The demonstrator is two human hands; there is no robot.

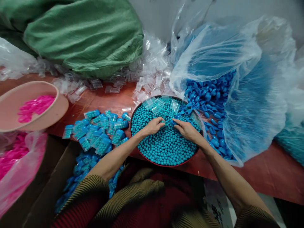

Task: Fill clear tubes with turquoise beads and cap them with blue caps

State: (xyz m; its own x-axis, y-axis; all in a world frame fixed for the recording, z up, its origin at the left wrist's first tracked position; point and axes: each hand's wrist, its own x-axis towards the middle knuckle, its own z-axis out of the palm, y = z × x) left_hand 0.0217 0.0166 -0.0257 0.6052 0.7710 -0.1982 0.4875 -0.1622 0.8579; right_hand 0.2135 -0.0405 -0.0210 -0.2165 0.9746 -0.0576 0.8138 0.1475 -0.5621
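Observation:
A round tray [140,153] full of small turquoise balls [163,148] sits in front of me. My left hand [154,125] is over the balls with its fingers curled together; what they hold, if anything, is too small to make out. Close by on the right, my right hand [186,129] pinches a blue cap [173,122] between thumb and fingers. Clear plastic containers [175,106] lie on the balls at the tray's far side. More blue caps [186,109] rest at its upper right rim.
Several ball-filled containers with blue caps [98,129] lie left of the tray. A plastic bag [256,110] spills blue caps on the right. A pink bowl [63,106] holds pink pieces at the left. Behind, a green sack [83,34] stands beside heaped clear containers [154,66].

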